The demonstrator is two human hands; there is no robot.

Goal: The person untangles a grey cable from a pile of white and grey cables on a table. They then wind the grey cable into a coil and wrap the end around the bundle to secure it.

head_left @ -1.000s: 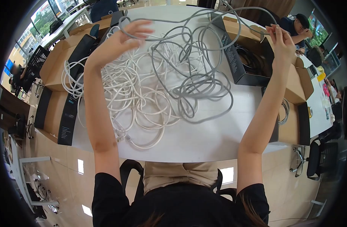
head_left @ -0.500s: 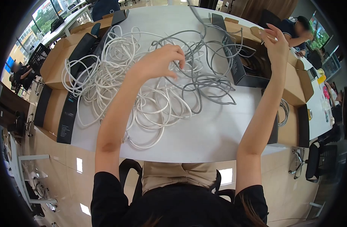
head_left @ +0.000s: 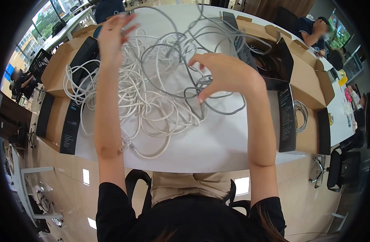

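Observation:
Raised at the upper left, my left hand [head_left: 111, 38] is smeared by motion; a thin grey cable arcs close to its fingers, and whether it is held is unclear. My right hand [head_left: 221, 74] is over the middle of the table, thumb and fingers apart in a C shape, with strands of the tangled grey cable [head_left: 229, 112] beside and behind the fingertips. A large heap of white cable [head_left: 130, 90] lies loosely coiled left of centre. Some grey loops overlap the white heap, and others hang in the air near the right box.
An open box [head_left: 60, 76] with black items stands left. At right, one open box [head_left: 283, 60] holds dark cable; another [head_left: 287, 121] holds a grey coil [head_left: 301, 117]. A person [head_left: 311, 32] sits at the upper right, another at the far left.
My left hand has moved up and left, away from the heap. My right hand has come down and left from above the right box. Grey loops have shifted and spread over the white cable.

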